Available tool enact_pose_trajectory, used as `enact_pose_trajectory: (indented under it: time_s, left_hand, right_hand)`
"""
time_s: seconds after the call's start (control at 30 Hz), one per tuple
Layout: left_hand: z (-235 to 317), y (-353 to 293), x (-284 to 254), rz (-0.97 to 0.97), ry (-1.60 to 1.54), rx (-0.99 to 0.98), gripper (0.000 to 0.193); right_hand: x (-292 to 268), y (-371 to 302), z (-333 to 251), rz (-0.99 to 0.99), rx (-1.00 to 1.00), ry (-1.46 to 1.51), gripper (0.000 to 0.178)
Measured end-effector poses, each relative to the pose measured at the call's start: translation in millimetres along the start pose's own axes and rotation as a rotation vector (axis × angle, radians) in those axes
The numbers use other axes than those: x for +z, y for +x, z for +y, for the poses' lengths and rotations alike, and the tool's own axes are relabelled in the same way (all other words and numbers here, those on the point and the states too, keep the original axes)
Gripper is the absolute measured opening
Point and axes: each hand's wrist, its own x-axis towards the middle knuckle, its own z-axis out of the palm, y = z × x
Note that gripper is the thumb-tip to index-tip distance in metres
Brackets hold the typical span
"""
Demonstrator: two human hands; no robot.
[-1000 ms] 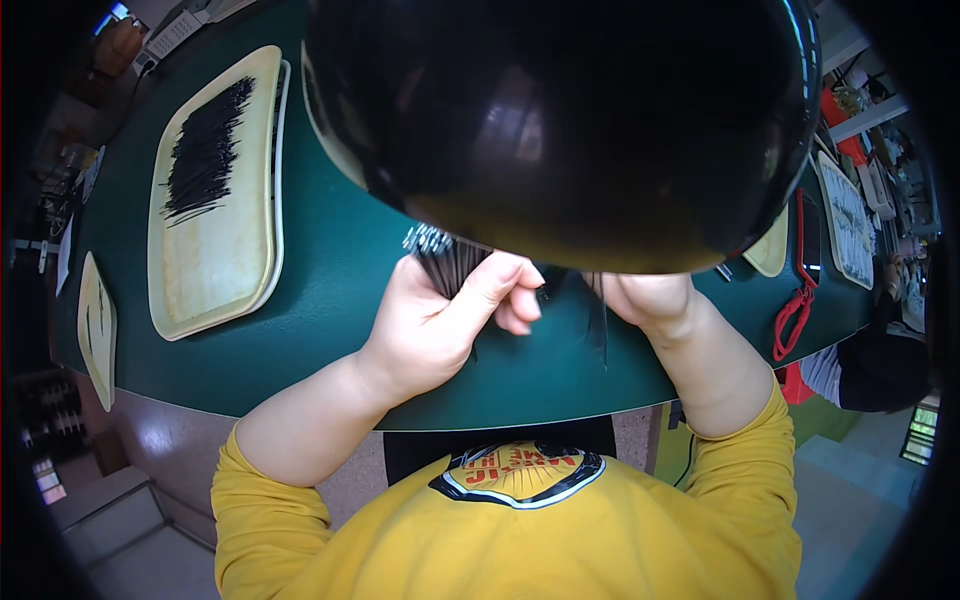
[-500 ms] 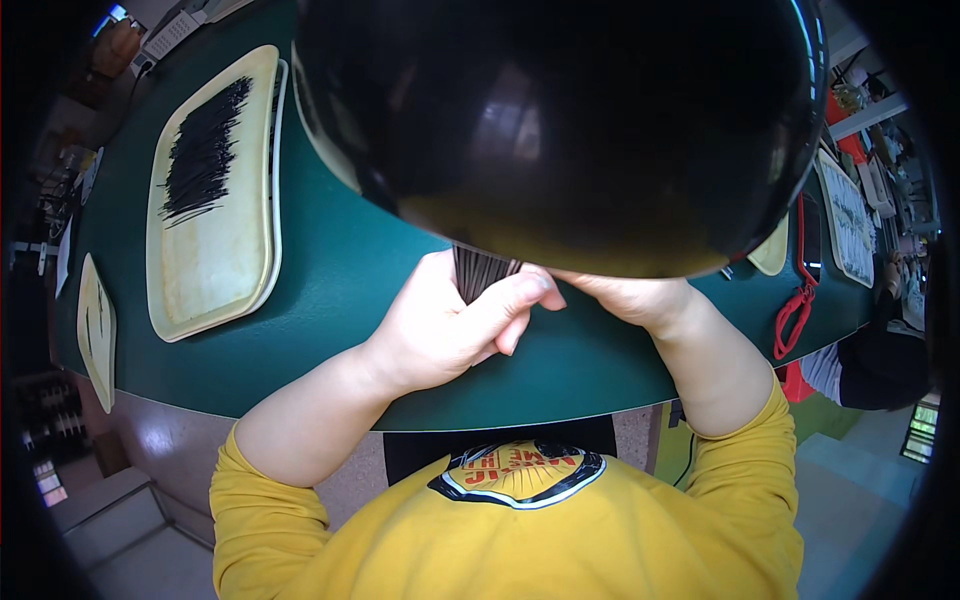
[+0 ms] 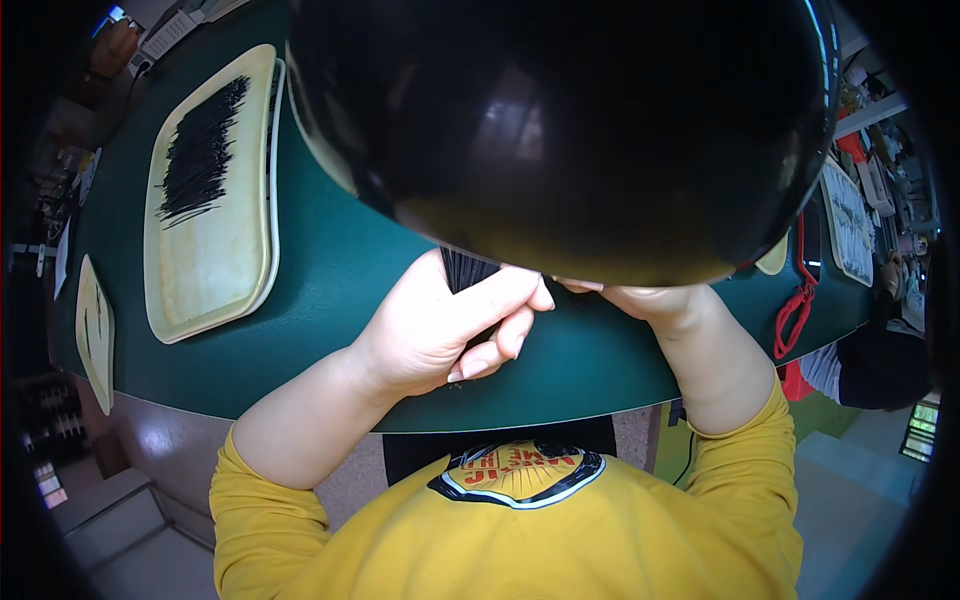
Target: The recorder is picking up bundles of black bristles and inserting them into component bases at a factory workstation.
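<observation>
My left hand (image 3: 440, 325) is closed around a bundle of thin black strands (image 3: 465, 270), its thumb laid across the front. The strands' upper ends run out of sight beneath a large glossy black dome (image 3: 560, 150). My right hand (image 3: 655, 302) is at the dome's lower edge, to the right of the left hand. Most of its fingers are hidden there, so what it holds does not show. On the left, a cream tray (image 3: 205, 290) carries a neat row of similar black strands (image 3: 203, 150).
Both hands are over a green table (image 3: 330, 365). A second, smaller cream tray (image 3: 95, 330) overhangs its left edge. At right are a red cord (image 3: 793, 322), a dark phone-like object (image 3: 810, 235) and a tray of pale strips (image 3: 848, 220). Another person (image 3: 880, 365) sits beyond.
My left hand has shifted slightly left with the bundle, and its lower fingers show more. My right hand has drawn a little to the right, widening the gap between the hands.
</observation>
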Motion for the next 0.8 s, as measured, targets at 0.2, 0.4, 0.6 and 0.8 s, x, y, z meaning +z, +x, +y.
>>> enact_pose_trajectory:
  time_s: [0.2, 0.4, 0.6, 0.8]
  left_hand:
    - [-2.0, -0.2, -5.3, -0.119, -0.133, -0.004, 0.018]
    - [-2.8, 0.2, -0.1, 0.021, 0.057, 0.082, 0.015]
    - [-4.5, 2.4, 2.7, 0.076, 0.189, 0.104, 0.015]
    - [-5.8, 2.3, -1.7, 0.057, 0.191, 0.135, 0.017]
  right_hand:
    - [4.4, 3.1, -0.9, 0.019, -0.149, 0.036, 0.016]
    - [10.1, -0.9, -10.3, 0.089, -0.083, -0.186, 0.006]
    - [6.1, -1.7, -3.8, 0.216, -0.610, -0.974, 0.006]
    - [2.7, -0.6, -2.2, 0.263, -0.364, -0.287, 0.016]
